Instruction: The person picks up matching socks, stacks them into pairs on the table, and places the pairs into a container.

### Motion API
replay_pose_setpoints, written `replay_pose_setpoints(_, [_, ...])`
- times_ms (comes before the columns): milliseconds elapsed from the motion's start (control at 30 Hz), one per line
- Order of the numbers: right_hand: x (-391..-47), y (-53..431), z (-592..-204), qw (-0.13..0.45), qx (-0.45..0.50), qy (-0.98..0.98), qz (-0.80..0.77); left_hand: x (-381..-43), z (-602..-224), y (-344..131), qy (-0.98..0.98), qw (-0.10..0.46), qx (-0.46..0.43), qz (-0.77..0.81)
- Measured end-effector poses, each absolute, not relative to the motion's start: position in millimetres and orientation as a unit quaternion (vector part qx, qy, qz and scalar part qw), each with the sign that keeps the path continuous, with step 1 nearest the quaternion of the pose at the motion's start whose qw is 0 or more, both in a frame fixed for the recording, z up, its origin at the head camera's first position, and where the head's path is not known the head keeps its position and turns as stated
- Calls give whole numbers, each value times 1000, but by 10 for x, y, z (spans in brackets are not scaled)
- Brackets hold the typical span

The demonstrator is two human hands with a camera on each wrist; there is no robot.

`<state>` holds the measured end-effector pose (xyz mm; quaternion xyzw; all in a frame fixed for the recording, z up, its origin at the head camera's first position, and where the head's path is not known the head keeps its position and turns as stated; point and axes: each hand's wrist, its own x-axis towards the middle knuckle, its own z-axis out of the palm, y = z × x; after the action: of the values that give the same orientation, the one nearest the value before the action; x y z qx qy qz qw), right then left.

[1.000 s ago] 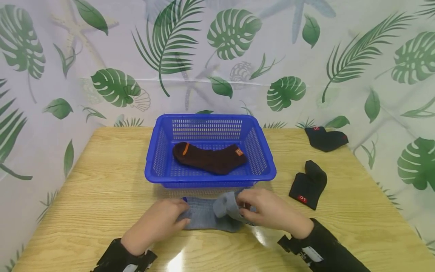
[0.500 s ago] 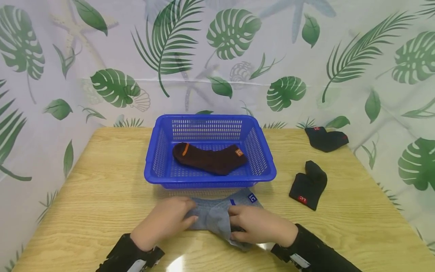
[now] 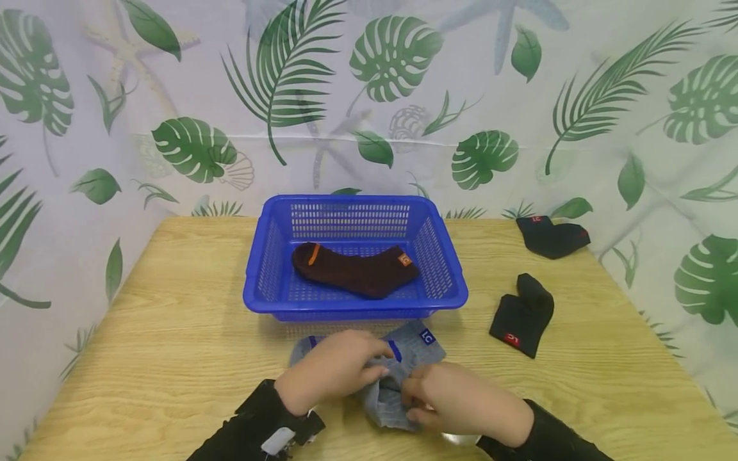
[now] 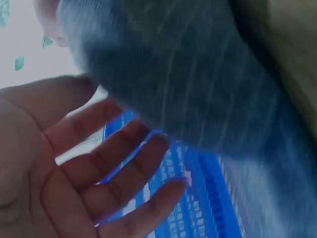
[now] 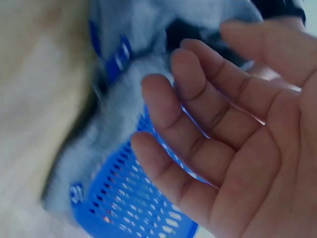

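Light grey socks (image 3: 416,351) with blue stripes and a blue LC label lie bunched on the table in front of the basket. My left hand (image 3: 334,366) reaches over their middle, thumb and forefinger at the edge of a gaping cuff. In the left wrist view the grey knit (image 4: 183,89) meets that thumb and forefinger, the other fingers loosely bent. My right hand (image 3: 467,398) grips the cuff's right side with curled fingers. The right wrist view shows the dark cuff opening (image 5: 183,33) by its thumb and forefinger. Part of the socks is hidden under the left hand.
Just behind the hands stands a blue plastic basket (image 3: 357,308) with dark brown socks (image 3: 352,272) inside. Black socks with red labels lie on the right: one folded piece (image 3: 521,320) nearer, another (image 3: 550,237) at the back edge. A leaf-print cloth (image 3: 369,128) hangs behind the table.
My left hand has moved right, from the toe end to the middle of the grey socks. The right hand has drawn the cuff down toward me, and the cuff now gapes. The basket stays put.
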<state>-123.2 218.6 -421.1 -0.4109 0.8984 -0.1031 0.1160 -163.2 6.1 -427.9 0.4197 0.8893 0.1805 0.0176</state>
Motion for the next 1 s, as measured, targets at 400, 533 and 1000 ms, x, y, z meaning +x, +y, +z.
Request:
replay_pose_setpoints(400, [-1065,2064,-4508,94,-415,905,-24,-1506,-4370,283,910,65,398,99])
replay_pose_setpoints(533, [-1072,2053,-4500,88,-416,905,-20,-1513,-4395,237,917,50,371,140])
replay_pose_setpoints(1000, [-1276,2453,-4039,58,-376,901,-210,-1621,-4125,-344,918,3,314,241])
